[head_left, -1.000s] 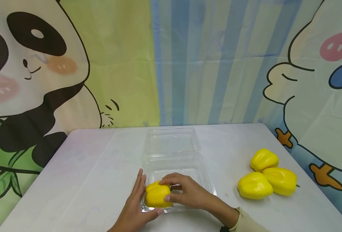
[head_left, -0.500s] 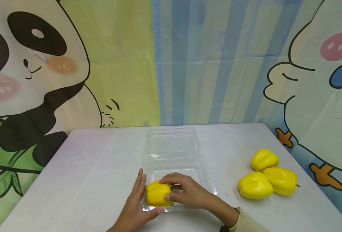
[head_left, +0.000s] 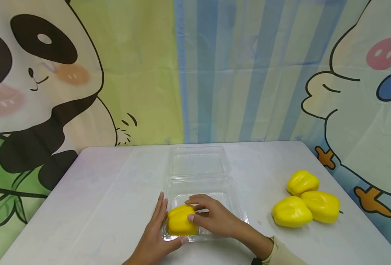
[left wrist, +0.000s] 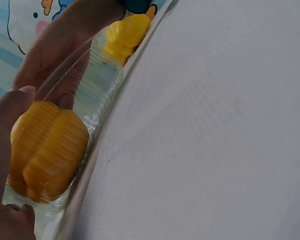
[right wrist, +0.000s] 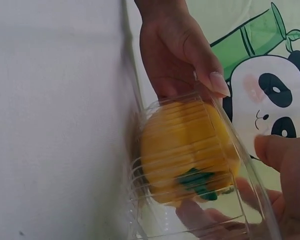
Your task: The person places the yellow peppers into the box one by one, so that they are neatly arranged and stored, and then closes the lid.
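A yellow bell pepper (head_left: 182,221) sits in the front left corner of a clear plastic clamshell box (head_left: 212,187), its green stem (right wrist: 199,182) pointing right. My left hand (head_left: 155,228) lies along the box's left side with straight fingers, the thumb at the front rim. Over the pepper's right side is my right hand (head_left: 215,217), fingers loosely bent near the stem. In the right wrist view its thumb (right wrist: 275,150) stands off from the pepper. From the left wrist view, the pepper (left wrist: 50,150) shows through the ribbed clear wall.
Three more yellow bell peppers (head_left: 291,212) stand together on the right of the white table (head_left: 109,206). The box's lid (head_left: 198,162) lies folded back towards the far edge. Behind the table hangs a cartoon curtain (head_left: 228,73).
My right fingers and thumb have loosened from the pepper and risen slightly. The pepper has settled a little to the right in the box, and the left hand stays in place.
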Demonstrator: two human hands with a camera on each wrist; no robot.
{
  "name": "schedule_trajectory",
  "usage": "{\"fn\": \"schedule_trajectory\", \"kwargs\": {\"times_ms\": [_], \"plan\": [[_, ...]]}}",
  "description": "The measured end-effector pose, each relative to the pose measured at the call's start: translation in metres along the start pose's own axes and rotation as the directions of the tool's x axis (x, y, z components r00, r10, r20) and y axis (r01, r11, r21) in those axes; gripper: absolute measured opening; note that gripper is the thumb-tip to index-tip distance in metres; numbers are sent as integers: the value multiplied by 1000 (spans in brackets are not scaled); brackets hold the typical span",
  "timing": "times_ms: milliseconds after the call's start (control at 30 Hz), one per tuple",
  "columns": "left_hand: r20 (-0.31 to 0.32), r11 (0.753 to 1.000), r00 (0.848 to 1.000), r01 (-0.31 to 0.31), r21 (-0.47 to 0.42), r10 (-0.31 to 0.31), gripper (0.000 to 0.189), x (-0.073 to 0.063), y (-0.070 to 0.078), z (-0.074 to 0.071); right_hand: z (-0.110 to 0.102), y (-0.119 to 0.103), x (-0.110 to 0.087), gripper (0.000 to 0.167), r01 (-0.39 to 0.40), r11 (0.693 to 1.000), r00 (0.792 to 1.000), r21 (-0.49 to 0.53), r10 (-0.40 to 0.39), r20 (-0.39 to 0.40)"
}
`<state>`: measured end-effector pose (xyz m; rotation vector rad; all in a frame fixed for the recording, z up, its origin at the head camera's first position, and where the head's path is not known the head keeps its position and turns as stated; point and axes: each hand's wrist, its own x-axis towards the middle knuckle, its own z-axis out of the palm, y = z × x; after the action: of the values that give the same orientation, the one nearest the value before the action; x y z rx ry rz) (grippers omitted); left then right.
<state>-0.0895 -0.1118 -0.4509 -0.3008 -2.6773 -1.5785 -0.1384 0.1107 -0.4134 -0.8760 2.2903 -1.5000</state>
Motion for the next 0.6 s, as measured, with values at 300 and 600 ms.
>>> {"fn": "schedule_trajectory", "kwargs": {"times_ms": [300,600], "plan": [[16,999,1000,-4,-52,5,120,1,-1,0,-3,-5,-1,36,-54,997,998,64,55,-13],[13,999,1000,-11,-45,12,119,0,-3,0,-20,-21,-8,35,5,1000,999,5,-5,-40]]}}
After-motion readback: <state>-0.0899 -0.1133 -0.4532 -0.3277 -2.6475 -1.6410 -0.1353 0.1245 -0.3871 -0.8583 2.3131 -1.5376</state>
